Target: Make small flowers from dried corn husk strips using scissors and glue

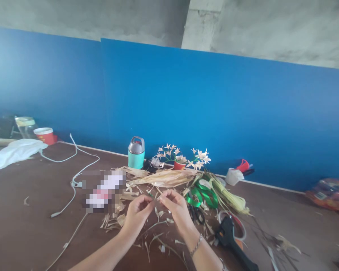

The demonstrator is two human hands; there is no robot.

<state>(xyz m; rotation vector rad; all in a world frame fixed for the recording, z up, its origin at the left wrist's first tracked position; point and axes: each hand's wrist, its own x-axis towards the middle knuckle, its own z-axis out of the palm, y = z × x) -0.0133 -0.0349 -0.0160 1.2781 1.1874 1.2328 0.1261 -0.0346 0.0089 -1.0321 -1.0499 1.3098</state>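
Observation:
My left hand (138,212) is closed in a pinch, and a tiny green piece (150,195) shows at its fingertips; the fingers hide most of it. Close beside it, my right hand (174,207) pinches a small pale strip that looks like dried husk (158,190). The two sets of fingertips nearly meet above the table. Under and around the hands lie several husk scraps (159,213). Behind them is a pile of long dried husks (165,178). Green ribbon (206,194) and black-handled scissors (198,216) lie right of my right hand.
A black glue gun (232,241) rests at the right by a roll of tape (244,229). At the back stand a turquoise flask (136,159) and white flowers in an orange pot (179,165). White cables (73,188) cross the left of the brown table (28,233). A blue panel (214,113) borders it.

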